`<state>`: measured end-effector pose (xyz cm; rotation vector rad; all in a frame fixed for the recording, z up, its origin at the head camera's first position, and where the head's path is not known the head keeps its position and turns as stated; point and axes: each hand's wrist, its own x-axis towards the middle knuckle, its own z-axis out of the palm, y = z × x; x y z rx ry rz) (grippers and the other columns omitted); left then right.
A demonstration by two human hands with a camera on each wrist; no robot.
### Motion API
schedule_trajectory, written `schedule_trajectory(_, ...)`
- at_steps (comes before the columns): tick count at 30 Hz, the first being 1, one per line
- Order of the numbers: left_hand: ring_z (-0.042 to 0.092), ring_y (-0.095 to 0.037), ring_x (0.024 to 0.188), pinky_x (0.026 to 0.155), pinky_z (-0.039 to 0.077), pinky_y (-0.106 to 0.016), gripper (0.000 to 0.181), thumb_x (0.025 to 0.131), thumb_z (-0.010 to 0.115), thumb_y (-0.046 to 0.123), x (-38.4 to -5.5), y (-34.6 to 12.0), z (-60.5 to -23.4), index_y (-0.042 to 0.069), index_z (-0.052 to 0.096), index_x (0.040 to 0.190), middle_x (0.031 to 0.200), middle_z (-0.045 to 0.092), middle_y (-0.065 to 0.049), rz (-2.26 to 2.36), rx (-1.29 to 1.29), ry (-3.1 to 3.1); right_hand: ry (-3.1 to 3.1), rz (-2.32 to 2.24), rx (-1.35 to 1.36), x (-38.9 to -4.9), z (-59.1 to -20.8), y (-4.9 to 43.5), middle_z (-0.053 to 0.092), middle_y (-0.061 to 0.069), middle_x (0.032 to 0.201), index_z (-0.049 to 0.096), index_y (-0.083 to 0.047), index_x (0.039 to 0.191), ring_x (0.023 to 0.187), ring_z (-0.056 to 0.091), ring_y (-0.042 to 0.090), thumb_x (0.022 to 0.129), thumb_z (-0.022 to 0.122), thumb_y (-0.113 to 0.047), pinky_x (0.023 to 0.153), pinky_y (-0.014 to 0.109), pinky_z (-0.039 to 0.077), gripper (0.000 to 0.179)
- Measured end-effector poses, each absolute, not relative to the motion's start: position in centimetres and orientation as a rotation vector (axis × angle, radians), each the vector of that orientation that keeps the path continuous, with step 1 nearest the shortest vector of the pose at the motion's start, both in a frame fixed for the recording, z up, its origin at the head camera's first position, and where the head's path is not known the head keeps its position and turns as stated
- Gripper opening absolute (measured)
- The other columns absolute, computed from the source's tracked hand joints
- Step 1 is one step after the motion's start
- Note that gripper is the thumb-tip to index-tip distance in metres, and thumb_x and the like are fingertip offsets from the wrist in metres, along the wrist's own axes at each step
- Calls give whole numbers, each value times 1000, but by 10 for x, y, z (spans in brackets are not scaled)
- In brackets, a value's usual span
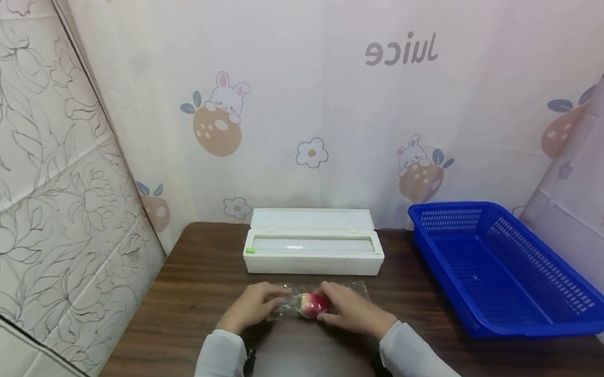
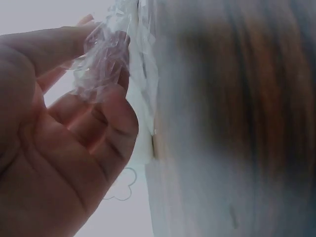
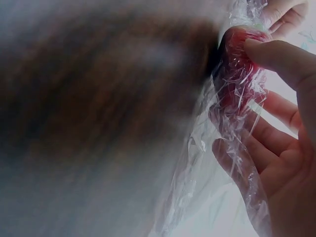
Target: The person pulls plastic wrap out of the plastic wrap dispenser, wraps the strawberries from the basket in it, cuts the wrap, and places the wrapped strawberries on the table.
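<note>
A small red fruit (image 1: 313,305), yellowish green at one end, lies wrapped in clear plastic wrap (image 1: 361,289) on the brown table. My right hand (image 1: 355,308) grips the wrapped fruit, its thumb pressed on the red side; in the right wrist view crumpled wrap (image 3: 237,153) trails past the fingers. On the fruit's left, my left hand (image 1: 255,306) pinches a bunched end of the film (image 2: 101,61) between thumb and fingers. Just behind both hands stands a long white plastic-wrap dispenser box (image 1: 313,264), lid raised, with a pale roll inside.
A blue perforated plastic basket (image 1: 448,283) stands at the table's right side. The wood-grain table (image 1: 149,342) meets a printed curtain (image 1: 321,92) at the back. A white wall covering with flower line drawings (image 1: 31,192) rises on the left.
</note>
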<state>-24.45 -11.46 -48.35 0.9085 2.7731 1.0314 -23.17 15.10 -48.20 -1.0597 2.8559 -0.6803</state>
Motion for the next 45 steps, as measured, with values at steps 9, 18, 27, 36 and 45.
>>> schedule_trajectory(9, 55, -16, 101, 89, 50, -46, 25, 89, 61, 14, -243, -115, -475, 14, 65, 114, 108, 65, -3, 1077, 920, 2832, 2729, -731, -980, -243, -476, 154, 62, -3, 103, 50, -19, 114, 89, 56, 6, 86, 65, -39, 78, 31, 54, 37)
schedule_trajectory(18, 55, -10, 100, 88, 51, -40, 22, 85, 66, 16, -237, -96, -462, 17, 68, 107, 106, 65, 4, 1120, 1067, 2882, 2603, -773, -947, -252, -469, 157, 67, -1, 102, 54, -19, 112, 88, 57, 4, 88, 60, -42, 76, 32, 54, 33)
schedule_trajectory(27, 56, -7, 93, 82, 52, -27, 25, 81, 71, 20, -235, -71, -467, 18, 67, 106, 101, 65, 6, 960, 1218, 2814, 2556, -799, -879, -259, -469, 157, 65, -11, 96, 61, -22, 112, 80, 56, 3, 90, 56, -37, 72, 28, 51, 26)
schedule_trajectory(36, 53, -6, 97, 86, 51, -30, 29, 75, 76, 17, -237, -65, -475, 19, 67, 101, 103, 62, 8, 935, 1189, 2867, 2603, -714, -920, -260, -466, 158, 61, -9, 96, 68, -21, 112, 84, 53, 5, 93, 52, -36, 77, 33, 50, 29)
schedule_trajectory(45, 54, -4, 95, 84, 52, -30, 20, 84, 69, 21, -241, -61, -479, 18, 66, 104, 102, 65, 7, 963, 1134, 2923, 2638, -782, -922, -259, -470, 166, 65, -13, 93, 64, -25, 114, 77, 56, 2, 95, 49, -43, 73, 30, 51, 30)
